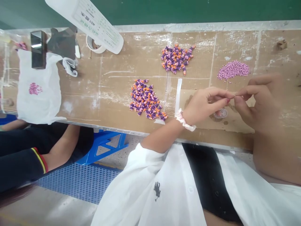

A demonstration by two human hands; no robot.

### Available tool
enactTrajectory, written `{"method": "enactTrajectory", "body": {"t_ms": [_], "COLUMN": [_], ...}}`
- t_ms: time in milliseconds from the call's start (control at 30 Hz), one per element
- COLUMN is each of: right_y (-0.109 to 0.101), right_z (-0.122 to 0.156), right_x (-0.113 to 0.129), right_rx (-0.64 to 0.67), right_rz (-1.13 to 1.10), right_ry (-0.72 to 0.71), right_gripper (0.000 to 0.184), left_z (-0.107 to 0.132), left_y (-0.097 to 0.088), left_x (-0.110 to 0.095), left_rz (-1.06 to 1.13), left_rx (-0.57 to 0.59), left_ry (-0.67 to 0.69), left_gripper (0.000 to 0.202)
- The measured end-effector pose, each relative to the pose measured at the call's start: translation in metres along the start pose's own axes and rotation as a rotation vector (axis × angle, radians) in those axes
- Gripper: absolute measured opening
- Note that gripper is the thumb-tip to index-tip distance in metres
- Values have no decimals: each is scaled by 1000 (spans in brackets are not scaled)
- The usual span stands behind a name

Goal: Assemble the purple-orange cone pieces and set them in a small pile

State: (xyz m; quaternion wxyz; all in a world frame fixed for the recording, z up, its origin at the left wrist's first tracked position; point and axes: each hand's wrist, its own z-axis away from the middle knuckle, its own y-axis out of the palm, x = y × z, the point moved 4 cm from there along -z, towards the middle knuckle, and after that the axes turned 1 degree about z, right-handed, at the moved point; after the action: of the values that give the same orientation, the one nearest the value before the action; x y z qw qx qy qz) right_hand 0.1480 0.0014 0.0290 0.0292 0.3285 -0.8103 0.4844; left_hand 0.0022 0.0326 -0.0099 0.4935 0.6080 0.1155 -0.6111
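My left hand [208,102], with a white scrunchie at the wrist, is closed in a pinch. Its fingertips meet those of my right hand [256,102], also pinched and partly smeared by motion. Whatever lies between the fingertips is too small to make out. Just under the hands, a small clear round dish [222,113] rests on a brown cardboard sheet [211,125] with dark spots. Beyond them lies a heap of tiny pink pieces [233,69]. To the left are two piles of small purple-and-orange figures, a near pile [147,100] and a far pile [177,59].
A large white bottle [94,25] leans in over a tape roll [95,45] at the back left. A phone [38,50] lies on a white cloth [47,103] bearing pink bits. Another person's arm [63,147] is at the lower left, beside a blue stool [105,142].
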Motion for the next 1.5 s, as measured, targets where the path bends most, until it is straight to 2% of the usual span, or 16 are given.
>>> {"method": "enactTrajectory", "body": {"t_ms": [233,367,467,700,800,867,1033,1100,1200,1300,1367,1500], "right_y": [-9,-14,-13,-15,-14,-12,-5,-4,-5,-5,-4,-6], "right_z": [-1,-1,0,0,0,0,2,2,2,2,3,3], "right_x": [6,9,10,12,12,12,19,24,28,25,21,19], "right_rx": [105,56,70,71,17,-40,-182,-203,-201,-161,-150,-162], "right_rz": [75,15,-10,-56,-96,-200,-504,-574,-599,-601,-610,-605], "right_ry": [-70,-71,-61,-80,-39,5,218,300,387,377,346,369], "right_gripper": [17,22,24,27,24,22,27,30,32,33,35,35], "left_z": [2,-1,-3,-3,-2,0,6,8,9,8,7,8], "left_y": [0,-1,-1,-1,1,3,7,9,9,10,9,8], "left_x": [-6,-8,-12,-17,-13,-11,-22,-26,-27,-28,-28,-25], "left_rz": [-118,-125,-158,-138,-107,-111,-200,-220,-264,-247,-158,107], "left_rx": [45,69,72,109,108,98,28,2,-41,-56,-76,-189], "left_ry": [58,92,139,117,83,108,360,405,377,363,321,139], "left_gripper": [22,13,6,3,3,2,11,14,16,16,17,20]}}
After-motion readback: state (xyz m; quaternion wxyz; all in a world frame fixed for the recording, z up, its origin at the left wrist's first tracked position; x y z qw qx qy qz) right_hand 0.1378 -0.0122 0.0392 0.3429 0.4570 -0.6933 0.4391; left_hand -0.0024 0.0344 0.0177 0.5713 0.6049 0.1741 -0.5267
